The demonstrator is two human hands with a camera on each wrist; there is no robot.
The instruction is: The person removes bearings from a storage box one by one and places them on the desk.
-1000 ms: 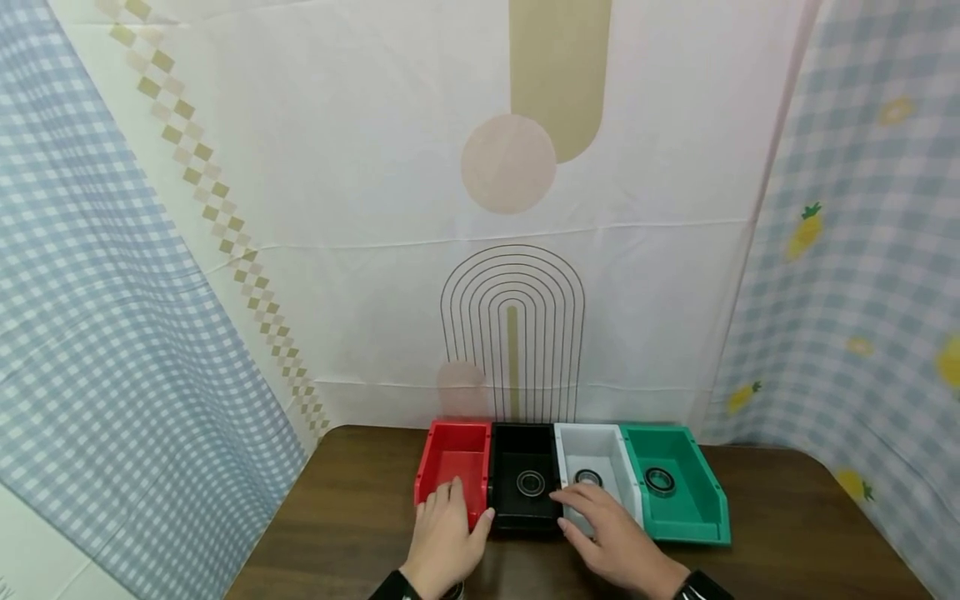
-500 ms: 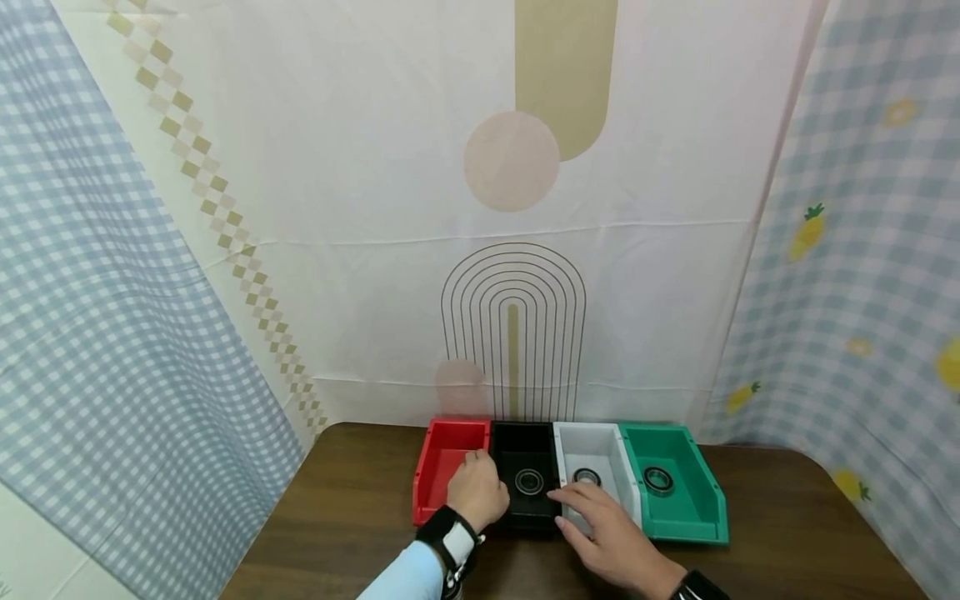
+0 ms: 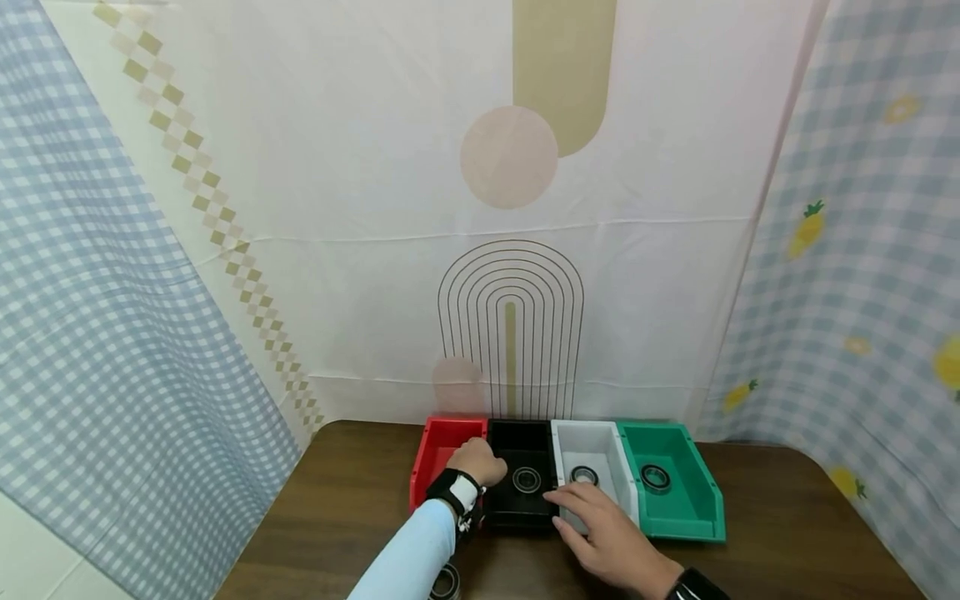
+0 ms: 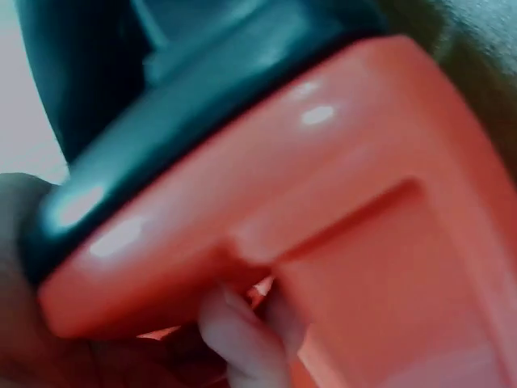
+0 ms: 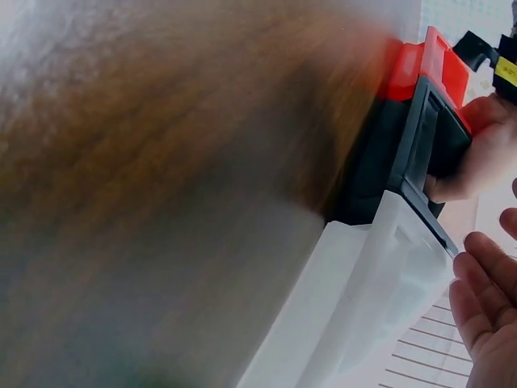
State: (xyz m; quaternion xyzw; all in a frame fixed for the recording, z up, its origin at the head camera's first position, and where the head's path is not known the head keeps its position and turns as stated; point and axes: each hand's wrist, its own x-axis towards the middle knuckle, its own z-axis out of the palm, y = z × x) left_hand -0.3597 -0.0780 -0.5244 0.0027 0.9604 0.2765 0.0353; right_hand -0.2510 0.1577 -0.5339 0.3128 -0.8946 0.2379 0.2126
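A red bin (image 3: 422,477), a black bin (image 3: 531,450), a white bin (image 3: 592,442) and a green bin (image 3: 690,500) stand side by side. My left hand (image 3: 477,461) grips the adjoining walls of the red and black ones. In the left wrist view, its curled fingertips (image 4: 242,327) are inside the red bin. My right hand (image 3: 611,542) lies over the front of the white bin, fingers extended near the wall it shares with the black one. Ball bearings lie in the black bin (image 3: 527,480), white bin (image 3: 584,475) and green bin (image 3: 656,477); the red bin's floor is partly hidden.
Near the table's front edge, another ball bearing (image 3: 445,582) shows beside my left forearm. The bins stand on a brown wooden table (image 3: 337,500), against a white patterned cloth (image 3: 375,333). Checked curtains (image 3: 810,333) hang on both sides.
My left hand has turned over and moved from the red bin's front up to the wall between the red and black bins, taking hold there. The right hand stays nearly still.
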